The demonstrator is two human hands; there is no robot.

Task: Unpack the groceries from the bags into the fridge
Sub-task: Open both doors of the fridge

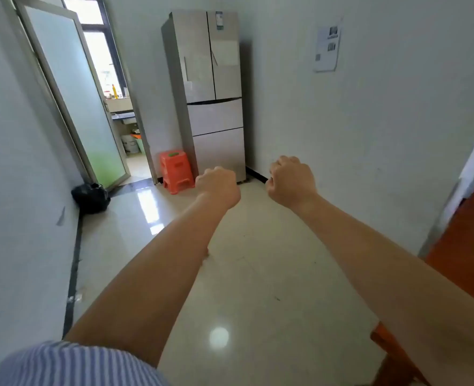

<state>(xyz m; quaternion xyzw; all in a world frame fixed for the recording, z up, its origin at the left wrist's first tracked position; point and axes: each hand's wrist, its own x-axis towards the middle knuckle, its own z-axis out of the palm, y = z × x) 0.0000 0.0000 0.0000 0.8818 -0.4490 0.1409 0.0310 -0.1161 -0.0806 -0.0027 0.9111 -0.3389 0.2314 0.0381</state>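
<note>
Nearest, two bare forearms reach forward over a glossy floor. Both the left hand [217, 188] and right hand [291, 181] are curled into empty fists. Far beyond them, well apart, stands the closed fridge [212, 93], an orange stool [176, 171] at its left.

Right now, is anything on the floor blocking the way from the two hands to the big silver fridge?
Nothing visible blocks it. Bare glossy tiled floor runs from the curled, empty left hand and right hand to the closed silver fridge. The orange plastic stool stands left of the fridge; the black bag lies against the left wall.
</note>
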